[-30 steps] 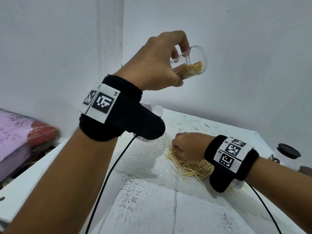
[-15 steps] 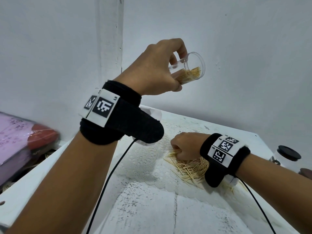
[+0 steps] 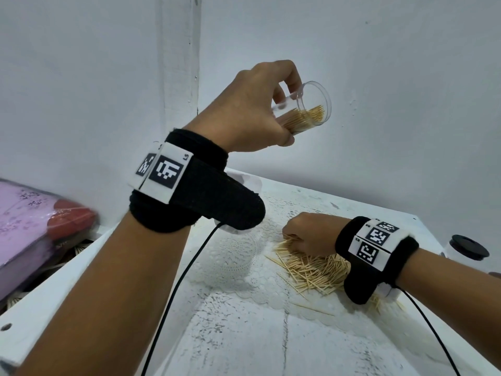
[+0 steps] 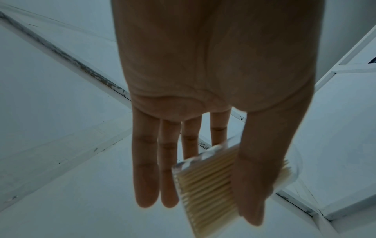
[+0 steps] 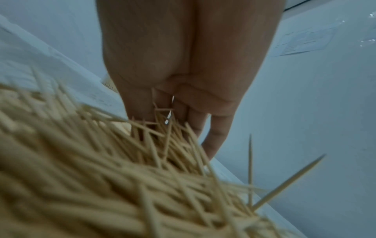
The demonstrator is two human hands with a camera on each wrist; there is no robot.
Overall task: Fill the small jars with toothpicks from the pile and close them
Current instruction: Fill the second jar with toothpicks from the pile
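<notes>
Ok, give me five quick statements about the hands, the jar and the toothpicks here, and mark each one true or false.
1. The left hand holds the clear jar up above the table. True.
2. The held jar is empty. False: toothpicks lie inside it, covering only part of the opening.
3. The held jar has its lid on. False: its mouth is open and tipped sideways.
4. The right hand is down on the toothpick pile, fingers in among the sticks. True.
5. The black-lidded jar stands at the left edge of the table. False: it stands at the right edge, behind the right wrist.
</notes>
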